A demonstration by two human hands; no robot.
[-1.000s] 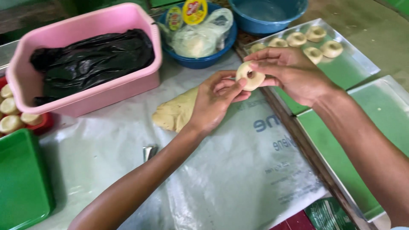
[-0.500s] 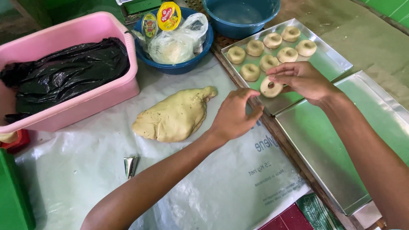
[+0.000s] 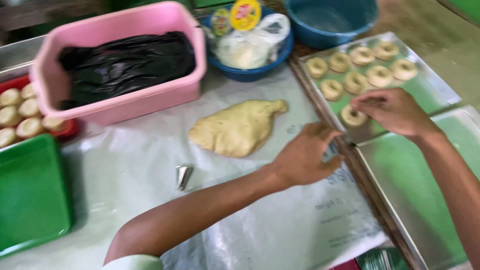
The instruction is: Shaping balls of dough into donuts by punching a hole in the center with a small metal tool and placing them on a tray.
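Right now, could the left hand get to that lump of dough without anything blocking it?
Probably yes. The left hand rests on the plastic sheet just right of the dough lump, with only bare sheet between them.

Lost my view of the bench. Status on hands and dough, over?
Right hand setting a dough ring on the metal tray. Left hand empty, on the plastic sheet. Dough lump beside it. Nothing blocking.

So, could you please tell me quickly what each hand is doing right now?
Left hand: loosely curled, holding nothing, hovering over the plastic sheet.
Right hand: fingers on a dough ring on the tray.
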